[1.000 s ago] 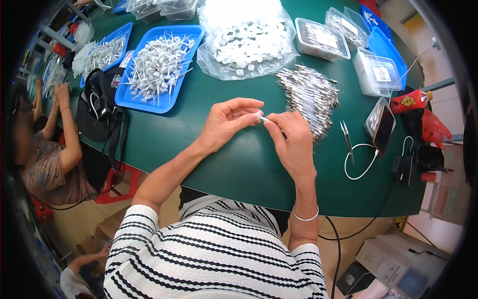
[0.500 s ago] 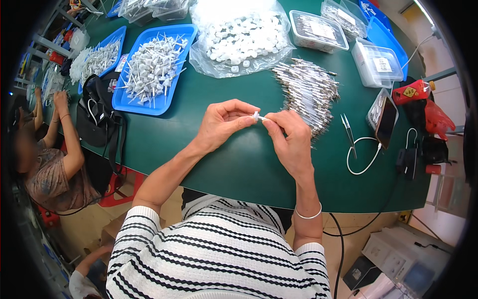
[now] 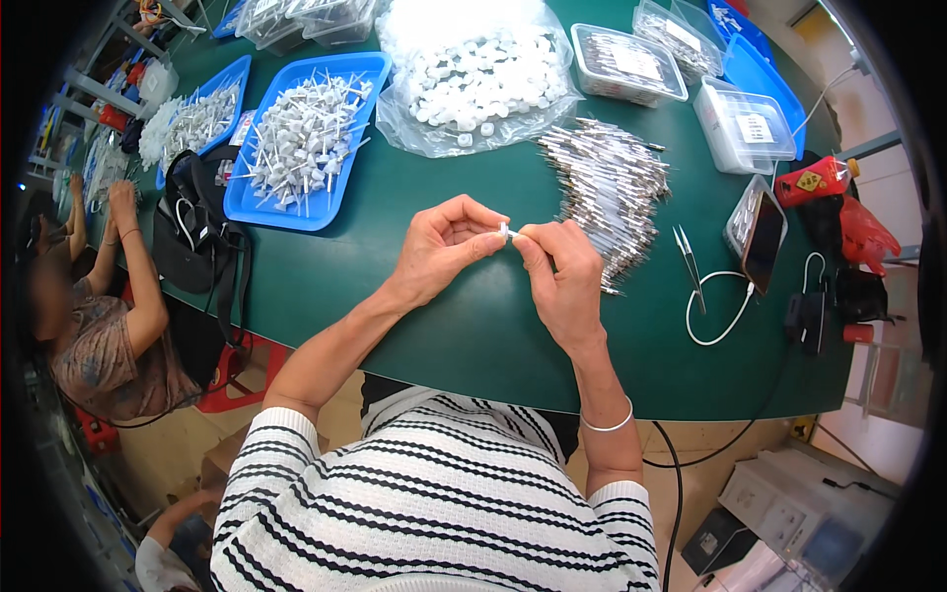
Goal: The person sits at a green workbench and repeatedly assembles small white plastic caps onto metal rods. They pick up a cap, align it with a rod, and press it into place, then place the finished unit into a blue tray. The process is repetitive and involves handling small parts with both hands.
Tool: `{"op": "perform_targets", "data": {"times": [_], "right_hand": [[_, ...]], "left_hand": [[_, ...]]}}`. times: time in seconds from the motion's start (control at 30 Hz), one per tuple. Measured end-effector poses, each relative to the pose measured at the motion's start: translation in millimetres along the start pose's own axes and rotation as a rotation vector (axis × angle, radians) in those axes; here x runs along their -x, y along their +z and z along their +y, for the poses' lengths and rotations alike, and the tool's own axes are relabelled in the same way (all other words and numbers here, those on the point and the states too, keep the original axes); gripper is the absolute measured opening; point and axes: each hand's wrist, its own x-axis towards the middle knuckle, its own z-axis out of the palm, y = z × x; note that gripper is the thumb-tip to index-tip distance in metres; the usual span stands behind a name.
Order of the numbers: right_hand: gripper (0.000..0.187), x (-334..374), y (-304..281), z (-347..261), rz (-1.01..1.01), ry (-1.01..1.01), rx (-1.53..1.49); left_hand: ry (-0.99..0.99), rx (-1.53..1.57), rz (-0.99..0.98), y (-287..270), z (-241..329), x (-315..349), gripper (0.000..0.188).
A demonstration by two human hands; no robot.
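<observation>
Between finger and thumb, my left hand (image 3: 444, 245) pinches a small white plastic cap (image 3: 505, 229). My right hand (image 3: 564, 266) grips a thin rod, mostly hidden by the fingers, whose end meets the cap. Just beyond my right hand lies a pile of thin metal-and-white rods (image 3: 612, 192). A clear plastic bag (image 3: 395, 133) spread at the far middle carries many loose white caps (image 3: 483, 84). To the left, a blue tray (image 3: 237, 202) is heaped with white-capped rods (image 3: 306, 143).
Tweezers (image 3: 691, 261), a phone (image 3: 764, 242) with a white cable and a red bottle (image 3: 817, 183) lie at the right. Clear boxes of rods (image 3: 631, 64) stand at the far right. A black bag (image 3: 192, 217) sits left, near another person (image 3: 118, 326).
My right hand has shifted slightly left, closer to my left hand, and less of the rod shows between them. The left hand has barely moved.
</observation>
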Motion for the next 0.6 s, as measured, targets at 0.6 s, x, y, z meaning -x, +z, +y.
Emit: {"op": "perform_targets", "data": {"times": [0.6], "right_hand": [[0.012,1,-4,16,-0.164,0.225,-0.508]], "left_hand": [[0.005,0.046,-0.146,-6,29,-2,0.023]]}}
